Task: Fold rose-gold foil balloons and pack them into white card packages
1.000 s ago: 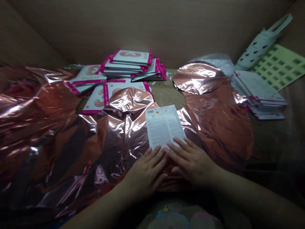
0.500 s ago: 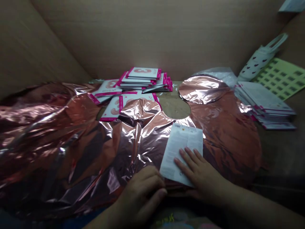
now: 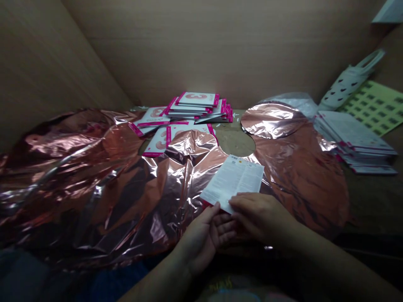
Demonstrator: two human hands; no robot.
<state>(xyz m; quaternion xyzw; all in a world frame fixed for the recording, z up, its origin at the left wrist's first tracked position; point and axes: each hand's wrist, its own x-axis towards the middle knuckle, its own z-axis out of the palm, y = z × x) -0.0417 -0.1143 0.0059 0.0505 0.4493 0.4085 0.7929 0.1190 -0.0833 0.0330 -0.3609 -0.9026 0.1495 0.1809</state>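
A flat white printed packet [image 3: 234, 180], with small text and a barcode at its far edge, is tilted above a large copper-pink foil balloon [image 3: 126, 197] shaped like a 3. My right hand [image 3: 261, 214] grips the packet's near right edge, fingers bent over it. Palm turned up, my left hand [image 3: 209, 233] has its thumb on the near edge and its fingers curled below. The balloon lies flat and spreads across the table under both hands. At its upper right end, a rounded foil part [image 3: 272, 119] is folded over, mirror-bright.
Pink-edged packets with a 3 on them [image 3: 197, 100] are piled by the back wall. At right lies a stack of white packets [image 3: 362, 134], beside a white cup with dark hearts [image 3: 344, 86] and a yellow label sheet [image 3: 378, 107]. Clear plastic [image 3: 292, 100] lies behind the foil.
The packet has gone from lying under my flat right hand to being lifted and tilted. My right fingers have closed on its edge, and my left hand has turned palm up against it.
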